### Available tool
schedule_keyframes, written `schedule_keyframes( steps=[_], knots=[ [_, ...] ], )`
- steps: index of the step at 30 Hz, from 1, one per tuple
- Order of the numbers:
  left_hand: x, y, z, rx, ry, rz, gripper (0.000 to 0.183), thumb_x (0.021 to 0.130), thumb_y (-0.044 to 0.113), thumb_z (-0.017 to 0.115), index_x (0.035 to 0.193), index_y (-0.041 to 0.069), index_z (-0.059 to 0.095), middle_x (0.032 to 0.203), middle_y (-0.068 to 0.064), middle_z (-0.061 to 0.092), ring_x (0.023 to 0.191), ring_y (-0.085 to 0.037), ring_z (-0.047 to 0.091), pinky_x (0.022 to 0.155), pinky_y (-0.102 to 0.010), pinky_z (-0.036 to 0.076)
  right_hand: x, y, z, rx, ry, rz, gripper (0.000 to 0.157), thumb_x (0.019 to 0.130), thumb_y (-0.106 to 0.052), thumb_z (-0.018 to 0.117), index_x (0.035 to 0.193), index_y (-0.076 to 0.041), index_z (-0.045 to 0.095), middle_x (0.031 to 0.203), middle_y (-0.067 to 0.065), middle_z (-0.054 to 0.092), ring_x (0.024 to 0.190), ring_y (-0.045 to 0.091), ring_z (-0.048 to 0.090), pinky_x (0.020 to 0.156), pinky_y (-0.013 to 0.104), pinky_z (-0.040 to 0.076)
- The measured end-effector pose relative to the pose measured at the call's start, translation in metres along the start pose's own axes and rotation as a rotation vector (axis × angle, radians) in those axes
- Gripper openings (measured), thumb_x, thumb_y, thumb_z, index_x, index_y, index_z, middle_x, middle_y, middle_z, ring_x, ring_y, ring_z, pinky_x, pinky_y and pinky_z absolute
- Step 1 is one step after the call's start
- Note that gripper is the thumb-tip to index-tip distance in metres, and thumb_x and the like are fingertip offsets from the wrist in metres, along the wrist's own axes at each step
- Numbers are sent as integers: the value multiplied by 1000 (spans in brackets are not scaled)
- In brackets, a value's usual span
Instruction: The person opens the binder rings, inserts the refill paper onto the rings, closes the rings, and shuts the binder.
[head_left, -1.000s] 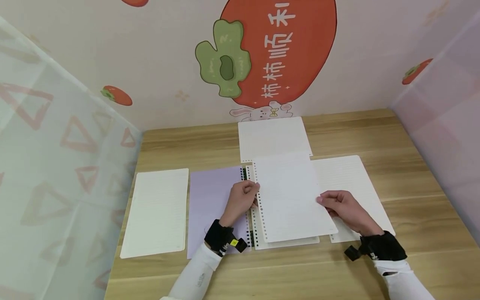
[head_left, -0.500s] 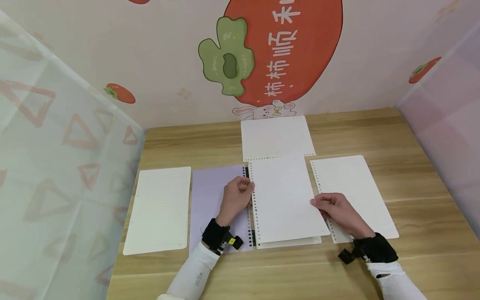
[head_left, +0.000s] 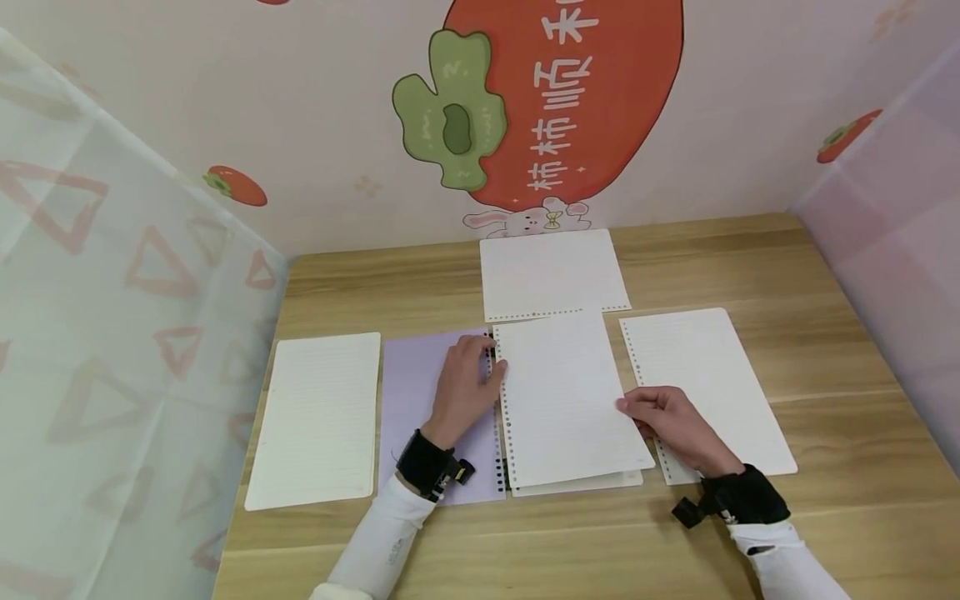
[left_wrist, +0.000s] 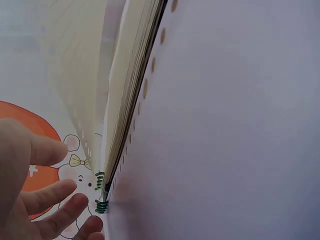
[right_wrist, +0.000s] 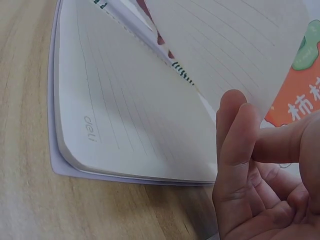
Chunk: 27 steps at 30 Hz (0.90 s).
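A ring-bound notebook lies open, its purple cover (head_left: 412, 408) flat on the left and its lined pages (right_wrist: 130, 115) on the right. Above those pages is a loose-leaf sheet (head_left: 570, 408) with punched holes down its left edge. My right hand (head_left: 678, 425) pinches this sheet's right edge between thumb and fingers, holding it raised off the stack. My left hand (head_left: 461, 387) is over the binding, its fingers parted beside the sheet's holes. In the left wrist view green binding rings (left_wrist: 101, 205) show near the fingertips, and nothing is gripped there.
One punched lined sheet (head_left: 712, 383) lies right of the notebook, partly below my right hand. Another sheet (head_left: 555, 271) lies behind it against the wall (head_left: 315, 125). Further lined paper (head_left: 315, 417) is on the wooden table (head_left: 525, 554) at the left.
The held sheet has shifted left, its holes now close to the binding. My left hand has let go of the sheet's left edge and spread its fingers; my right hand moved left with the sheet.
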<state>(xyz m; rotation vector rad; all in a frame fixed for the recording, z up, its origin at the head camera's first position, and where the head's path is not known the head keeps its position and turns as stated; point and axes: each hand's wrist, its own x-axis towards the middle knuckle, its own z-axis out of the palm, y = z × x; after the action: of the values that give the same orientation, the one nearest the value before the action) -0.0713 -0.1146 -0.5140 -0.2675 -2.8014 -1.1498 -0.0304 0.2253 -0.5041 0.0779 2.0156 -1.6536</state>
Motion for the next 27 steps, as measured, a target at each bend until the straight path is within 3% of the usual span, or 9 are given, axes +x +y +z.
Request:
schedule_keyframes(
  steps=[4, 8, 18, 27],
  knots=[
    [-1, 1, -2, 64, -72, 43, 48, 99, 35, 65, 138, 7, 63, 147, -14, 56, 135, -37, 46, 108, -56, 37, 1, 1, -1, -5, 9, 9, 43, 101, -29, 64, 117, 11, 69, 90, 6, 71, 72, 10, 60, 66, 25, 53],
    [-3, 2, -2, 117, -152, 45, 56, 101, 41, 61, 148, 11, 58, 160, -11, 45, 148, -39, 32, 113, -61, 28, 1, 1, -1, -8, 16, 11, 43, 101, -29, 65, 116, 11, 70, 86, 4, 70, 70, 10, 59, 65, 25, 51],
    [-8, 7, -3, 165, -230, 56, 57, 104, 41, 55, 154, 12, 52, 166, -11, 35, 150, -42, 25, 114, -64, 24, -1, 4, -2, -11, 18, -24, 41, 100, -28, 66, 113, 11, 71, 73, 0, 55, 66, 9, 48, 62, 23, 44],
    [-9, 10, -6, 208, -280, 44, 58, 106, 39, 52, 156, 11, 48, 167, -11, 32, 151, -45, 23, 117, -64, 20, -1, 2, 0, 29, -4, 22, 42, 100, -27, 65, 116, 12, 69, 84, 1, 69, 69, 9, 59, 64, 25, 52]
  ],
)
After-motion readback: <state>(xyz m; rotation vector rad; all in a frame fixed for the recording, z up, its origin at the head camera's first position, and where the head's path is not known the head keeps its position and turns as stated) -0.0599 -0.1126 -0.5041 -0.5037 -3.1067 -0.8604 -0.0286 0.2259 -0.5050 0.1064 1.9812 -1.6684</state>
